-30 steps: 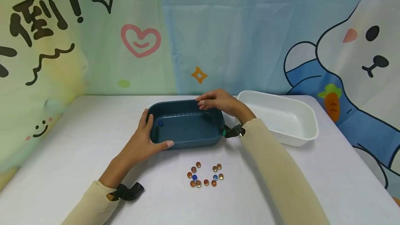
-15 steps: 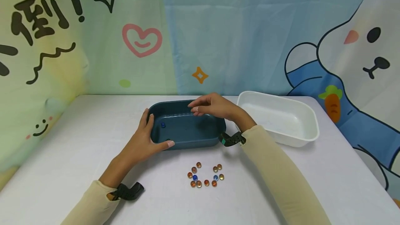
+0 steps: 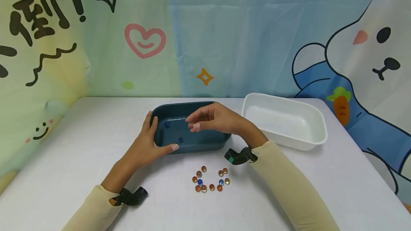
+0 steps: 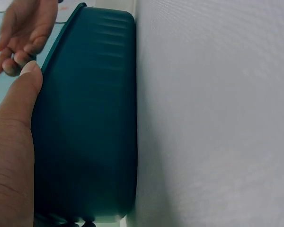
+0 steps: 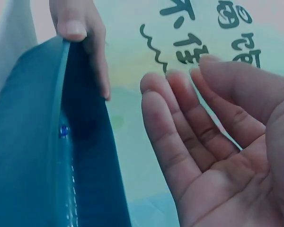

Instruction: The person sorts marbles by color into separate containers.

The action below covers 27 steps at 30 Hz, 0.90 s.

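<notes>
My left hand [image 3: 148,143] grips the left end of a dark blue plastic basin [image 3: 192,148], its thumb at the front rim and its fingers along the left side. Inside the basin lie two blue glass marbles, one toward the back left [image 3: 167,124] and the other nearer the front wall [image 3: 181,139]. Over the right half of the basin hovers my right hand [image 3: 213,117], its fingers loosely bent and its palm bare in the right wrist view. In that view one blue marble [image 5: 64,131] shows at the basin's inner edge.
In front of the basin, several amber and orange marbles [image 3: 204,188] lie on the white tablecloth [image 3: 167,202] with two blue ones. A white basin [image 3: 289,139] stands at the right, under the right forearm's far side. A printed curtain [image 3: 237,38] hangs behind the table.
My right hand has come from the basin's back right rim leftward and nearer, over its middle. A second blue marble now shows on the basin floor. My left hand has stayed in place.
</notes>
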Tool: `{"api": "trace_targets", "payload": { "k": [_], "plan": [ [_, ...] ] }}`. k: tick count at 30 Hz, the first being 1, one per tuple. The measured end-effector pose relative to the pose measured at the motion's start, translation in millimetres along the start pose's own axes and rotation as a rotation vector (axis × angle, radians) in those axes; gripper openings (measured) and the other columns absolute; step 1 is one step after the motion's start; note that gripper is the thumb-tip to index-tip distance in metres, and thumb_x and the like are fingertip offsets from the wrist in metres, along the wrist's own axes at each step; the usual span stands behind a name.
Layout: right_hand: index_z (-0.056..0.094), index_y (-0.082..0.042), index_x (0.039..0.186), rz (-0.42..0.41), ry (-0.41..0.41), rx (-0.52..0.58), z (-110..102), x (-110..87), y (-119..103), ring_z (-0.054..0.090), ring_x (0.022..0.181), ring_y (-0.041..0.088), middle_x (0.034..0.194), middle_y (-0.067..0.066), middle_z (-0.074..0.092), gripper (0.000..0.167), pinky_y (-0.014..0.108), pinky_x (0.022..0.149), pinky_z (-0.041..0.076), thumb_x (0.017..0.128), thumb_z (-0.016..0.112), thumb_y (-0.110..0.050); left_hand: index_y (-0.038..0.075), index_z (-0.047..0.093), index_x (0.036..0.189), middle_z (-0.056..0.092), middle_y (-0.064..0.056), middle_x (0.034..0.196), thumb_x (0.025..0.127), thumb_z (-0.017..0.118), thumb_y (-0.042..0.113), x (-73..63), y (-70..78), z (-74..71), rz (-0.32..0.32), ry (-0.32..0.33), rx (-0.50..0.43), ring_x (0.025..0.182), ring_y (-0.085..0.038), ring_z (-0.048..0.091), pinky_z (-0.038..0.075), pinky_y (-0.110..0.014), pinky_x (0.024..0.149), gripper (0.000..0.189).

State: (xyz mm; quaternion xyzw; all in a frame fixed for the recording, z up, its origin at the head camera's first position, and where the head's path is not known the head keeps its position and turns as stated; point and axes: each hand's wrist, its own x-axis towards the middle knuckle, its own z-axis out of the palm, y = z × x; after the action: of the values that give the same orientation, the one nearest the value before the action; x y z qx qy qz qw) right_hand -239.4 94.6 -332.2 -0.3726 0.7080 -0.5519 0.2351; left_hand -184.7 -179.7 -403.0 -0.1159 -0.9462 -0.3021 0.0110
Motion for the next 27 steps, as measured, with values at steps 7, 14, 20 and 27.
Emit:
{"api": "trace_targets", "payload": {
  "k": [7,14,20,27],
  "plan": [
    [0.068,0.003,0.113,-0.055,-0.108,0.012,14,-9.0,1,0.067,0.097,0.029,0.104,0.013,0.070,0.021,0.047,0.086,0.052,0.092,0.065,-0.002,-0.001,0.010,0.154,-0.012,-0.008,0.161,0.074,0.067,0.072,0.0,-0.4,-0.7,-0.012,0.005,0.001,0.143,-0.042,0.015,0.028,-0.059,0.106,0.123],
    [0.071,0.003,0.110,-0.040,-0.152,-0.029,22,-21.6,11,0.069,0.092,0.027,0.098,0.011,0.072,0.019,0.040,0.084,0.053,0.091,0.067,-0.002,0.000,0.010,0.155,-0.012,-0.006,0.161,0.073,0.067,0.073,0.1,-0.4,-0.8,-0.015,0.002,-0.003,0.144,-0.040,0.014,0.028,-0.058,0.107,0.124],
    [0.071,0.003,0.109,-0.025,-0.177,-0.033,27,-28.3,17,0.068,0.093,0.026,0.097,0.008,0.072,0.020,0.039,0.085,0.053,0.092,0.067,-0.003,0.001,0.009,0.155,-0.012,-0.006,0.161,0.073,0.067,0.074,-0.5,0.5,-1.8,-0.018,-0.004,0.000,0.144,-0.039,0.015,0.029,-0.058,0.107,0.124],
    [0.070,0.004,0.112,0.032,-0.208,-0.065,31,-35.7,22,0.068,0.094,0.025,0.099,0.007,0.072,0.022,0.037,0.086,0.053,0.092,0.067,-0.006,0.000,0.009,0.155,-0.013,-0.007,0.161,0.074,0.067,0.072,-0.1,-0.4,-1.0,-0.009,-0.009,0.003,0.144,-0.041,0.014,0.028,-0.059,0.106,0.122]
  ]
}}
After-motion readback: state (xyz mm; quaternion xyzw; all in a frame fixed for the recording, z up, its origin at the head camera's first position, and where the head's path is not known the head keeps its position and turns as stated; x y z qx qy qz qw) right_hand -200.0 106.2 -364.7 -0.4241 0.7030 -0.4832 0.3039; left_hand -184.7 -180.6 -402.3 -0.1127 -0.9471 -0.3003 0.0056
